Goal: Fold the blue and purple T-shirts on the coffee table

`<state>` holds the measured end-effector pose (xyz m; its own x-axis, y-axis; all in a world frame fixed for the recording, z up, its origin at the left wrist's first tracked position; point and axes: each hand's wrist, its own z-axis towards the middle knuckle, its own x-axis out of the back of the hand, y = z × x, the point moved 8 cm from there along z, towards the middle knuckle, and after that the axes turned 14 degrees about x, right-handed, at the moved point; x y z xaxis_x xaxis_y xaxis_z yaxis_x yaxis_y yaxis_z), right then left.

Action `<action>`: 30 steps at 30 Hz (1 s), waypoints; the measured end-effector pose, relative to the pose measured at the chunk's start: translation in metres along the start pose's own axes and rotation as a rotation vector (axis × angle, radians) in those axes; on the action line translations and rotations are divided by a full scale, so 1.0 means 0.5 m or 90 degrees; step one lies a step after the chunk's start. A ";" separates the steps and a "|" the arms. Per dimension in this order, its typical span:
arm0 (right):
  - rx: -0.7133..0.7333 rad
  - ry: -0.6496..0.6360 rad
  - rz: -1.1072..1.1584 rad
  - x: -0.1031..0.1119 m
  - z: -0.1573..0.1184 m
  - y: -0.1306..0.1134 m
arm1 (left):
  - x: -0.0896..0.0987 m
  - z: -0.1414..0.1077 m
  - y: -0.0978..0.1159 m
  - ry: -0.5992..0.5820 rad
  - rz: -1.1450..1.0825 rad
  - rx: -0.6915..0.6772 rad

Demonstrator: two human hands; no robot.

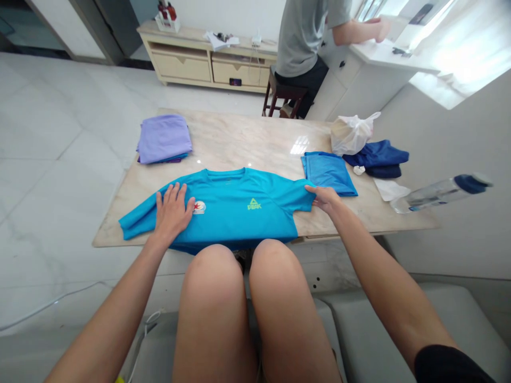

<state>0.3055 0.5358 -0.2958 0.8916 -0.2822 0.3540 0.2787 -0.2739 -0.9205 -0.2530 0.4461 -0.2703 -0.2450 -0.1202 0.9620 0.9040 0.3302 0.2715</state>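
A turquoise T-shirt [231, 202] with a yellow-green logo and a round badge lies spread on the marble-topped table [247, 135], its lower part hanging over the front edge by my knees. My left hand [171, 213] rests flat on its chest beside the badge, fingers stretched out. On the other side, my right hand [324, 199] pinches the end of the short sleeve. Just beyond that hand lies a folded blue garment [329, 173].
Folded purple and blue clothes [164, 139] are stacked at the far left. To the right are a white plastic bag [351, 135], dark blue clothes [377, 154] and a tilted-looking clear bottle [435, 194]. Another person [299, 40] sits on a stool behind the table.
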 end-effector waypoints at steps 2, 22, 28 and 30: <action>-0.006 0.002 -0.002 0.000 -0.008 -0.002 | 0.006 0.001 -0.032 0.000 -0.004 0.019; 0.437 -0.230 0.028 -0.255 -0.139 -0.301 | 0.011 -0.008 -0.051 0.015 -0.014 0.049; 0.555 -0.233 -0.252 -0.237 -0.124 -0.217 | 0.010 -0.003 -0.051 0.004 -0.014 0.044; 0.643 -0.314 -0.365 -0.276 -0.167 -0.189 | 0.015 -0.007 -0.048 -0.002 -0.009 0.047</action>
<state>0.1262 0.5238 -0.2439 0.5302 0.0759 0.8445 0.6223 0.6416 -0.4484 -0.2754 0.4343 -0.2697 -0.2590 -0.1232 0.9580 0.8718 0.3971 0.2868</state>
